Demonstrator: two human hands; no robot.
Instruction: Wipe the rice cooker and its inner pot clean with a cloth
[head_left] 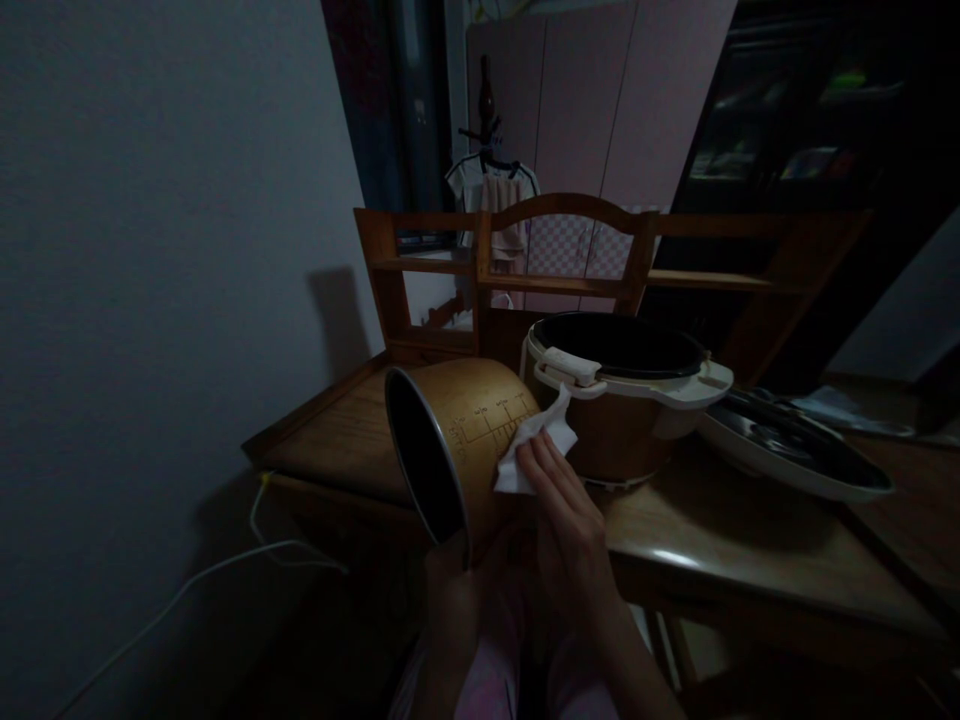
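Observation:
A gold rice cooker inner pot (486, 400) is tipped on its side, its dark mouth facing left and measuring marks on its outer wall. My left hand (455, 585) grips its lower rim, thumb near the edge. With my right hand (559, 500) I press a white tissue (515, 470) against the pot's outer side, fingers closed over it. Just behind stands the rice cooker body (619, 430), with a white rim, a latch at the front and a dark opening. The pot's underside is partly hidden by my right hand.
The wooden desk (720, 540) carries a detached cooker lid (795, 450) at the right. A wooden shelf rack (559, 285) rises at the back. A wall (187, 250) borders the left, with a white cable (187, 585) hanging below the desk's edge.

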